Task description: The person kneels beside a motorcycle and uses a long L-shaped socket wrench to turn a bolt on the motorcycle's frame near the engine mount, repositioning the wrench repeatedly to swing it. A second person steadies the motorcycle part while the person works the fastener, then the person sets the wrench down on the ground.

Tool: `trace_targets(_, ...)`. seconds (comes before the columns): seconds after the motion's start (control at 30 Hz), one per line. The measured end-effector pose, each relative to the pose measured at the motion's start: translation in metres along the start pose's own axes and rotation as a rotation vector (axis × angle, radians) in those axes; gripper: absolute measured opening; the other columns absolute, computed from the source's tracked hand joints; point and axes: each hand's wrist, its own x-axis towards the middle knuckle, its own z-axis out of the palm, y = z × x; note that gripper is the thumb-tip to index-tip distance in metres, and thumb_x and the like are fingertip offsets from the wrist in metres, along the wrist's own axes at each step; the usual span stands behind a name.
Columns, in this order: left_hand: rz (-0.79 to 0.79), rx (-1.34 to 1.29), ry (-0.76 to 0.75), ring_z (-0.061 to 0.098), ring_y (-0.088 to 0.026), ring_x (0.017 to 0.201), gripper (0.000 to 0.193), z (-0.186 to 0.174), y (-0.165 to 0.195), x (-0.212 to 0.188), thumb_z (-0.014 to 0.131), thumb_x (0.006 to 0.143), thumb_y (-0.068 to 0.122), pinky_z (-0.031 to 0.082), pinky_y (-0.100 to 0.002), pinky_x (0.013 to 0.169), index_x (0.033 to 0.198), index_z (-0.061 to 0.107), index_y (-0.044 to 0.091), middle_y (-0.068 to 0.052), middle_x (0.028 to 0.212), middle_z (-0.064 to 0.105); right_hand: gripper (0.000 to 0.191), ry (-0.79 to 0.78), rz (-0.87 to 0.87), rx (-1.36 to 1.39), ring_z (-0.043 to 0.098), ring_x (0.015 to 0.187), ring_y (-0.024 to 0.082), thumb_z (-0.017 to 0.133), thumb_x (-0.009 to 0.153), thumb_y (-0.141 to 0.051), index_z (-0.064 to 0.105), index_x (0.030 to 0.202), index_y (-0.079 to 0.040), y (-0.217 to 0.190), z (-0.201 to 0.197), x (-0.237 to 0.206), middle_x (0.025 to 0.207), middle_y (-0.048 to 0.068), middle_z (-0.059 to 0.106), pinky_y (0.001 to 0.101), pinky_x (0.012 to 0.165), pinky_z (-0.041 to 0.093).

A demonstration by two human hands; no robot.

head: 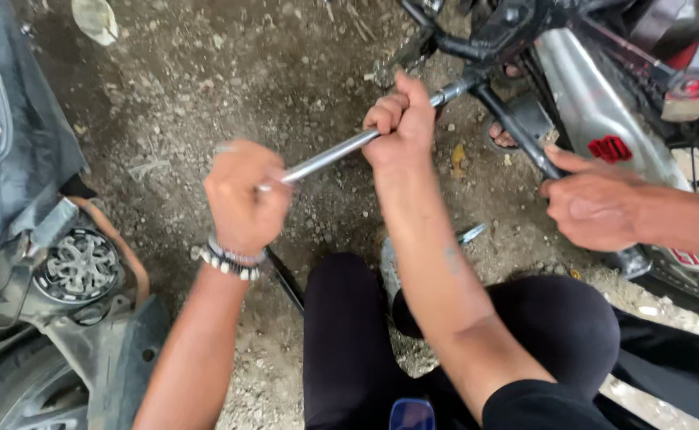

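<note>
A long shiny metal wrench bar (335, 154) runs from lower left up to a fitting on the motorcycle (604, 119) at the top right. My left hand (244, 197), with a beaded bracelet at the wrist, is closed around the bar's near end. My right hand (402, 121) grips the bar farther along, close to the motorcycle's black frame tubes. A third hand (596, 203), belonging to another person, comes in from the right and rests on the black frame tube beside the silver exhaust.
Gravelly dirt ground (230, 72) lies below. Another vehicle's grey bodywork and engine parts (75, 267) stand at the left. My knees in black trousers (349, 334) fill the bottom centre. Someone's sandalled foot (505, 135) shows near the frame.
</note>
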Motion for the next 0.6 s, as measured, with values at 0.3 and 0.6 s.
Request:
trace_targets(0.3,-0.784,-1.653,0.546,0.048,-0.013,0.063,0.042,0.038,0.025,0.032,0.065,0.110,0.033,0.044,-0.033,0.059,0.075,0.063,0.009,0.001,0.063,0.049,0.030,-0.220,-0.032,0.288,0.026,0.045,0.006,0.065,0.090,-0.013,0.042,0.071,-0.015,0.016,-0.003,-0.003,0.058,-0.007,0.032,0.0228,0.038,0.023)
trace_targets(0.6,-0.570,-1.209,-0.360,0.058,-0.017,0.084,0.030,0.006,0.000,0.031,0.073,0.097,0.034,0.046,-0.032,0.066,0.085,0.067,0.008,-0.006,0.086,0.063,0.030,-0.170,-0.232,0.122,0.026,0.039,0.003,0.067,0.089,-0.002,0.046,0.071,-0.014,-0.004,0.008,0.004,0.054,-0.008,0.037,0.0209,0.031,0.022)
